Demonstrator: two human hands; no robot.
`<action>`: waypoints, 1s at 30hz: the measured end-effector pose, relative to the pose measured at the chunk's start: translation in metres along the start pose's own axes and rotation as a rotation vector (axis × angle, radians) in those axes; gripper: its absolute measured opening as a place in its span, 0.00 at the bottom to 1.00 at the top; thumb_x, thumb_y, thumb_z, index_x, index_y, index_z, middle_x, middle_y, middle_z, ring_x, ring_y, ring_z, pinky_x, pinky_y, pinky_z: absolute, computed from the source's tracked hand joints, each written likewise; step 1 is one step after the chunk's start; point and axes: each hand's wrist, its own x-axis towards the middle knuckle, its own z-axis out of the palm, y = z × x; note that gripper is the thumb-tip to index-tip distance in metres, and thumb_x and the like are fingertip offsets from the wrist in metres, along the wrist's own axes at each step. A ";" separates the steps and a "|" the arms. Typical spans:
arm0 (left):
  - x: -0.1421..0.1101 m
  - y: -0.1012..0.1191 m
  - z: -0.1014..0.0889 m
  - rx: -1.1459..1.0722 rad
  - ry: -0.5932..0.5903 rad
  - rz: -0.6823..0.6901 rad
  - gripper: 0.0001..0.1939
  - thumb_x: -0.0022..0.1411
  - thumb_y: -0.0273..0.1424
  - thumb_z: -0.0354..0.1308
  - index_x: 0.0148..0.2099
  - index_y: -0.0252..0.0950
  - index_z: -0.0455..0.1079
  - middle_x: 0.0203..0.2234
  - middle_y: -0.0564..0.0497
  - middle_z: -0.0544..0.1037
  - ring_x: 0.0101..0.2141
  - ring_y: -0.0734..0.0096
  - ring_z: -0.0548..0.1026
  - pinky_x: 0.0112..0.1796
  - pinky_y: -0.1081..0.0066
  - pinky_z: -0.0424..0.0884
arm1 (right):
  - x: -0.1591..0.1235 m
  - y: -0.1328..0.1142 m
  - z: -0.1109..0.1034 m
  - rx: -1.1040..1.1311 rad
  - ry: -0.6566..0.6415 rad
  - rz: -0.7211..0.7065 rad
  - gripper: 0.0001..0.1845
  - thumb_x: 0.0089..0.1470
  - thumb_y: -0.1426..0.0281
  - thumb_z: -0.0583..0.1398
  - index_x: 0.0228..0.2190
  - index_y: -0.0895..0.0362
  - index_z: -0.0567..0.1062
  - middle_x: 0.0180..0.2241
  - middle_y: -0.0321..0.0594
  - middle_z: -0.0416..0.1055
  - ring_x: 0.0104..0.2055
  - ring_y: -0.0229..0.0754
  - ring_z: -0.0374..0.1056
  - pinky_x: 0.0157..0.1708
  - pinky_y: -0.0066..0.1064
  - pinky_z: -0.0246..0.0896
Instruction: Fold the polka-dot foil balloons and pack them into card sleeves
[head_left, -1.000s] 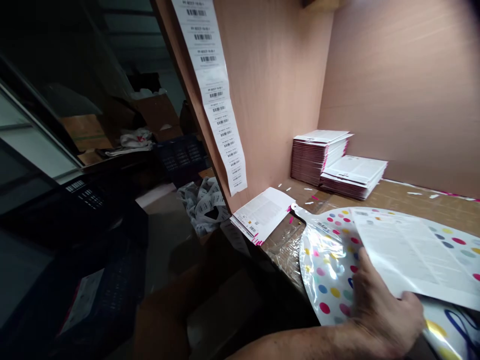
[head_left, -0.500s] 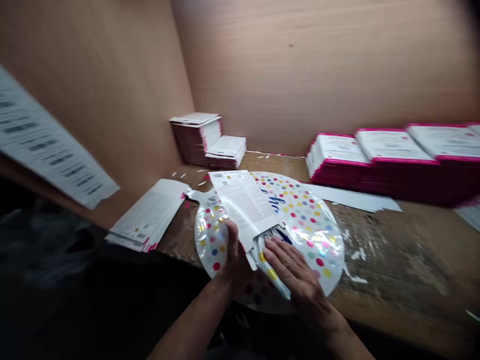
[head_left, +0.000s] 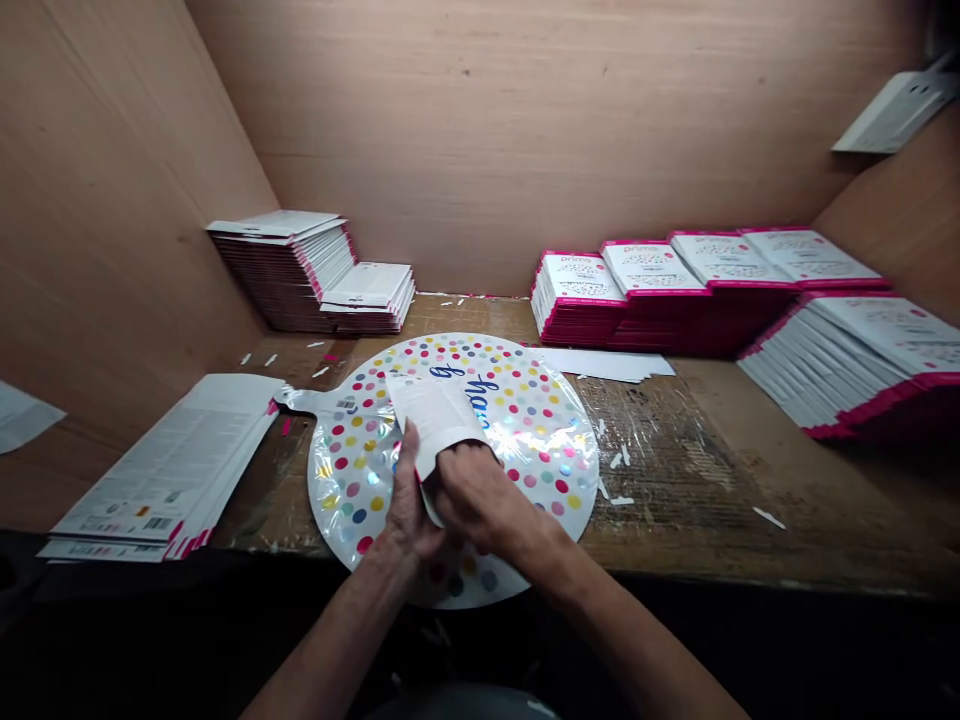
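My left hand (head_left: 407, 505) is closed on a white printed paper sleeve (head_left: 431, 415), thumb on top and fingers underneath. The sleeve is tilted, its open mouth bulging towards me. My right hand (head_left: 476, 495) has its bent fingers inside that mouth; the fingertips and whatever they touch are hidden. Beneath both hands lies a flat, round foil balloon (head_left: 555, 400), white with coloured dots and dark blue lettering, its neck pointing left.
Printed sleeves (head_left: 165, 465) lie fanned at the left front. Sleeve stacks (head_left: 281, 270) stand at the back left, with pink-edged packs (head_left: 660, 285) at the back right and more packs (head_left: 862, 350) at the right. White paper strips (head_left: 607, 362) and scraps lie on the worn tabletop (head_left: 697, 510). Wooden panels enclose the sides and back.
My right fingers have gone from the folded dotted foil at the sleeve's mouth to inside it, and that foil is now out of sight. The camera view has turned right.
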 end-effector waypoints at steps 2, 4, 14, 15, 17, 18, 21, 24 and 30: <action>-0.003 0.023 -0.014 0.283 0.059 -0.037 0.35 0.59 0.60 0.48 0.48 0.34 0.75 0.28 0.45 0.81 0.30 0.60 0.79 0.35 0.62 0.75 | -0.021 -0.009 -0.004 0.078 0.081 -0.064 0.14 0.56 0.75 0.56 0.45 0.63 0.72 0.44 0.50 0.74 0.47 0.48 0.68 0.48 0.39 0.66; -0.010 0.044 -0.028 0.784 0.138 -0.149 0.36 0.57 0.63 0.47 0.32 0.33 0.76 0.18 0.46 0.76 0.21 0.62 0.74 0.27 0.65 0.71 | -0.047 -0.015 -0.005 0.156 0.232 -0.083 0.15 0.59 0.77 0.55 0.47 0.61 0.71 0.45 0.49 0.74 0.49 0.46 0.69 0.50 0.37 0.67; 0.036 0.005 -0.028 2.165 -0.288 0.846 0.22 0.70 0.38 0.47 0.60 0.34 0.66 0.60 0.42 0.69 0.63 0.49 0.61 0.59 0.51 0.60 | -0.098 0.025 -0.017 0.095 0.375 0.049 0.05 0.59 0.76 0.59 0.37 0.58 0.75 0.34 0.42 0.77 0.38 0.41 0.71 0.40 0.33 0.66; 0.042 -0.003 -0.028 2.195 -0.384 0.828 0.22 0.70 0.37 0.45 0.61 0.35 0.65 0.62 0.42 0.67 0.64 0.48 0.58 0.60 0.48 0.57 | -0.099 0.031 -0.017 0.055 0.332 0.057 0.05 0.60 0.76 0.59 0.38 0.57 0.76 0.35 0.42 0.76 0.38 0.41 0.71 0.42 0.34 0.65; 0.052 -0.012 -0.028 2.227 -0.498 0.803 0.23 0.71 0.37 0.44 0.63 0.35 0.64 0.63 0.42 0.65 0.65 0.46 0.56 0.61 0.46 0.55 | -0.102 0.040 -0.015 0.013 0.239 0.045 0.06 0.62 0.74 0.58 0.37 0.56 0.76 0.35 0.41 0.76 0.38 0.42 0.69 0.44 0.35 0.63; 0.055 -0.014 -0.028 2.228 -0.533 0.799 0.23 0.72 0.38 0.43 0.63 0.35 0.63 0.64 0.41 0.63 0.65 0.45 0.55 0.61 0.45 0.55 | -0.104 0.042 -0.014 0.007 0.196 0.032 0.07 0.63 0.73 0.57 0.37 0.55 0.77 0.35 0.40 0.76 0.38 0.42 0.68 0.45 0.35 0.62; 0.059 -0.012 -0.027 2.184 -0.598 0.780 0.24 0.72 0.38 0.43 0.64 0.33 0.62 0.65 0.39 0.61 0.66 0.44 0.52 0.62 0.44 0.51 | -0.108 0.045 -0.012 -0.014 0.105 -0.003 0.08 0.63 0.73 0.56 0.38 0.56 0.76 0.36 0.40 0.75 0.39 0.42 0.66 0.46 0.35 0.61; 0.061 -0.009 -0.026 2.084 -0.620 0.745 0.24 0.71 0.38 0.44 0.64 0.35 0.62 0.64 0.39 0.62 0.67 0.46 0.51 0.62 0.44 0.49 | -0.106 0.044 -0.012 -0.053 0.043 -0.042 0.08 0.63 0.74 0.56 0.38 0.58 0.76 0.37 0.42 0.74 0.39 0.43 0.65 0.44 0.35 0.61; 0.072 -0.008 -0.026 1.955 -0.670 0.687 0.24 0.69 0.41 0.47 0.62 0.37 0.64 0.64 0.40 0.63 0.66 0.46 0.52 0.62 0.44 0.47 | -0.093 0.042 -0.006 -0.153 -0.048 -0.083 0.11 0.65 0.71 0.54 0.32 0.59 0.74 0.33 0.42 0.72 0.36 0.44 0.64 0.40 0.36 0.59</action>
